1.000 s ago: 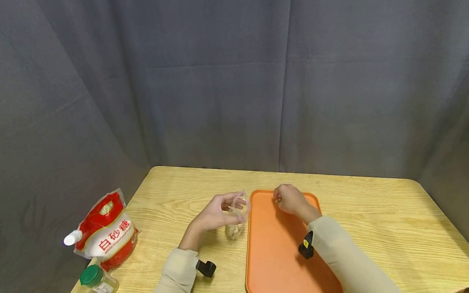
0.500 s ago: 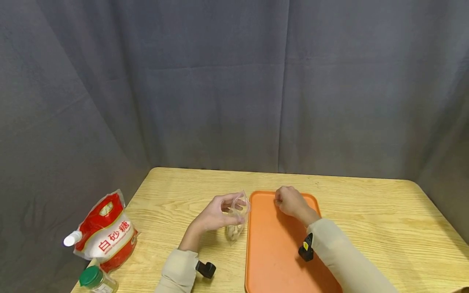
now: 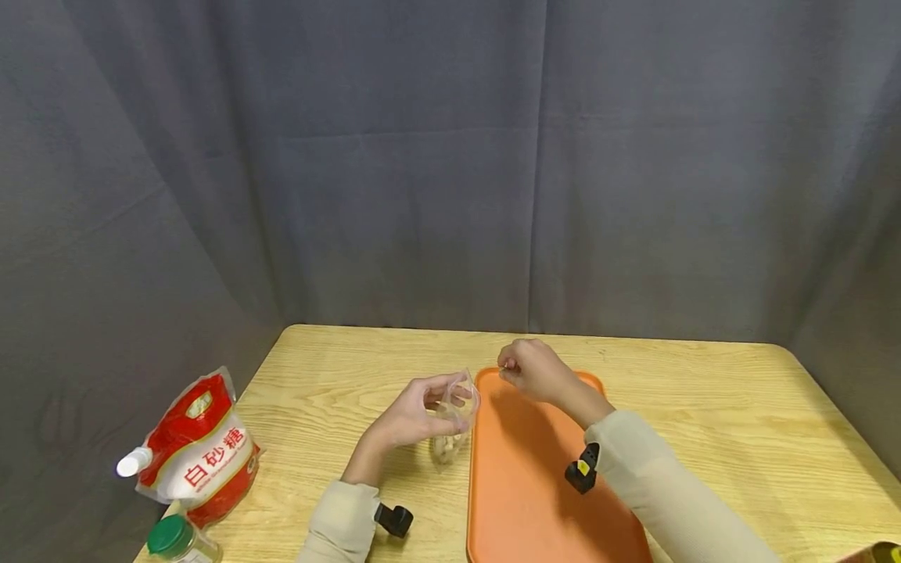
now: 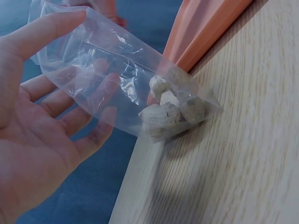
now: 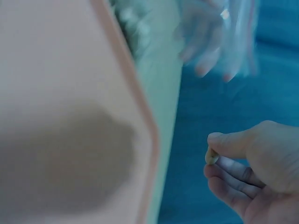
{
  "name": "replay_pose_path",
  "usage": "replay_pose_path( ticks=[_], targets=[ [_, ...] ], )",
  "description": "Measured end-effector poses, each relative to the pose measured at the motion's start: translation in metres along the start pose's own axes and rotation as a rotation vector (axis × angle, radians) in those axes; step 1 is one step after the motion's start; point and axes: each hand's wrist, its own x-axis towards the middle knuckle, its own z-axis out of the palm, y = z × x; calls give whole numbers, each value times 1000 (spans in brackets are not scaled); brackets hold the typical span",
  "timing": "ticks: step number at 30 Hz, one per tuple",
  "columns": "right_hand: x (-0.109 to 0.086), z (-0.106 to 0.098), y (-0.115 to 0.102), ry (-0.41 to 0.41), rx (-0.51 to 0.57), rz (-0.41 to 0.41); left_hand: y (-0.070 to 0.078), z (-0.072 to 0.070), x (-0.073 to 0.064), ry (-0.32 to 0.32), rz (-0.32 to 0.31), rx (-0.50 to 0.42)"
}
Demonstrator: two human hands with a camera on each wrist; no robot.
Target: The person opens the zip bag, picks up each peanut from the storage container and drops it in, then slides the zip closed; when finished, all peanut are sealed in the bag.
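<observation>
My left hand holds a clear plastic zip bag by its upper part, thumb on one side and spread fingers on the other. The bag's mouth gapes toward the tray. At its bottom lie several ridged, pale nut-like pieces; the corner rests close to or on the wooden table. Over the far left of the orange tray, my right hand pinches a small tan nut-like piece between thumb and fingers. A gap separates that hand from the bag.
On the table's left stands a red and white bag of white sugar with a white spout. A green-lidded jar is in front of it. Part of a round can shows at the lower right. A grey curtain hangs behind the table.
My right hand has lifted from the tray's far end and shifted left toward the bag, the small piece now visible in its fingertips. The left hand and bag have barely moved.
</observation>
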Motion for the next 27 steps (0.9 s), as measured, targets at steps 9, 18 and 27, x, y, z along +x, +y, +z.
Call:
replay_pose_path(
  ticks=[9, 18, 27],
  targets=[
    [10, -12, -43, 45, 13, -133, 0, -1, 1, 2, 1, 15],
    [12, -14, -65, 31, 61, -186, 1, 0, 4, 2, 3, 10],
    [8, -11, -70, -5, 115, -174, 1, 1, 6, 8, -7, 14]
  ],
)
